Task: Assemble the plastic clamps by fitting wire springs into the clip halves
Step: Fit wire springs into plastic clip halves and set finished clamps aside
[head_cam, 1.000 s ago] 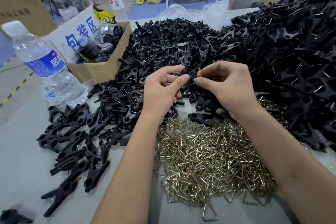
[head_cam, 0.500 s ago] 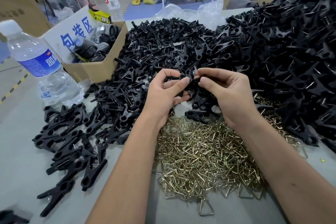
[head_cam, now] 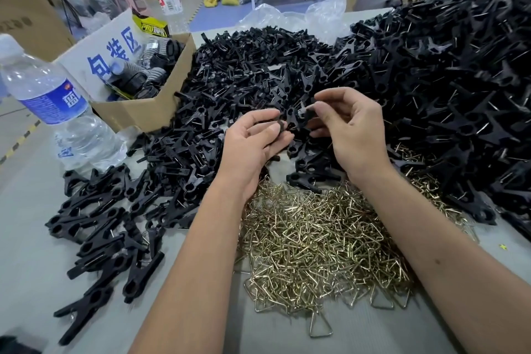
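Hands drifted apart since earlier; clamp (head_cam: 290,121) held over black halves pile (head_cam: 258,72), left hand (head_cam: 253,144) fingers curled pinching one end, right hand (head_cam: 349,129) pinching other. I'd keep halves aligned, seat spring squarely; wire springs (head_cam: 316,238) lie nearer me.

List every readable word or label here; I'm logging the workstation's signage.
"包装区": blue characters on the white flap of the cardboard box.
"PRO...": yellow-and-black packet in that box; the rest is blurred.
Near water bottle, blue label: unreadable.
Far bottle label: too small.
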Motion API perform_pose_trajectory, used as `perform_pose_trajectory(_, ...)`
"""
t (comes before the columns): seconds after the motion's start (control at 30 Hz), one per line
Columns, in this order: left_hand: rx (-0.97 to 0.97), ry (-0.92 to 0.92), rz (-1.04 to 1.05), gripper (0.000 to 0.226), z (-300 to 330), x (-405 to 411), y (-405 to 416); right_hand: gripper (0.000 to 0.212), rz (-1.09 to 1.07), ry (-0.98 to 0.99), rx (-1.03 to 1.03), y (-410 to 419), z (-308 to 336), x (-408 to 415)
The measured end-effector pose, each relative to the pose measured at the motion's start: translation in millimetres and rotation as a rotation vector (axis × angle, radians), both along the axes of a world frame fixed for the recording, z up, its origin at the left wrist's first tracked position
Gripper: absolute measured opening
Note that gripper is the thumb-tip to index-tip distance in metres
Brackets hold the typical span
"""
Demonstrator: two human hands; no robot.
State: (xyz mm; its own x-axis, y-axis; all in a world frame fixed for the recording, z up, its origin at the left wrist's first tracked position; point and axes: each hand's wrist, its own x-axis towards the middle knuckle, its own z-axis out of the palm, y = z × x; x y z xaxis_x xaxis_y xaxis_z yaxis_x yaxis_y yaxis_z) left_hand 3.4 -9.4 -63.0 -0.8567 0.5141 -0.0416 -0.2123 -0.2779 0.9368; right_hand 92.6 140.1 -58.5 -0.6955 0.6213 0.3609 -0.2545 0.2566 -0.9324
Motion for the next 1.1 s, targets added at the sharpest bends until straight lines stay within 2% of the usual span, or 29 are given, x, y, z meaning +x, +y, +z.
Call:
perform_pose_trajectory(0.07,-0.011,0.007,-0.019,0.029,0.6,-0.6,-0.1,0.018,0.021,0.011,0.046,-7.1,-2.9,6.4)
perform_pose_trajectory(0.17,-0.016,0.025,-0.041,0.029,-0.2,0.0,0.2,0.014,0.010,0.025,0.126,-11.2,-4.8,10.2)
perform_pose_trajectory(0.37,-0.095,0.082,0.008,0.017,-2.1,-0.2,2.0,0.017,0.075,0.057,-0.050,-9.7,-10.8,9.5)
perform_pose_trajectory(0.5,-0.103,0.088,0.036,0.020,-3.4,0.8,2.9,0.014,0.068,0.057,-0.137,-8.6,-15.2,8.8)
perform_pose_trajectory(0.67,-0.120,0.082,0.064,0.031,-3.7,2.3,5.7,0.027,-0.024,-0.029,0.042,-9.1,-18.3,9.7)
perform_pose_trajectory(0.77,-0.135,0.085,0.039,0.034,-2.5,4.2,6.8,0.019,-0.127,-0.062,0.175,-9.4,-17.2,10.5)
perform_pose_trajectory(0.9,-0.149,0.082,0.018,0.030,0.2,7.7,6.0,0.013,-0.172,-0.077,0.304,-14.0,-12.7,13.1)
perform_pose_trajectory(1.1,-0.214,0.078,0.060,0.020,0.6,9.5,8.2,0.016,-0.214,-0.074,0.432,-17.8,-10.7,17.1)
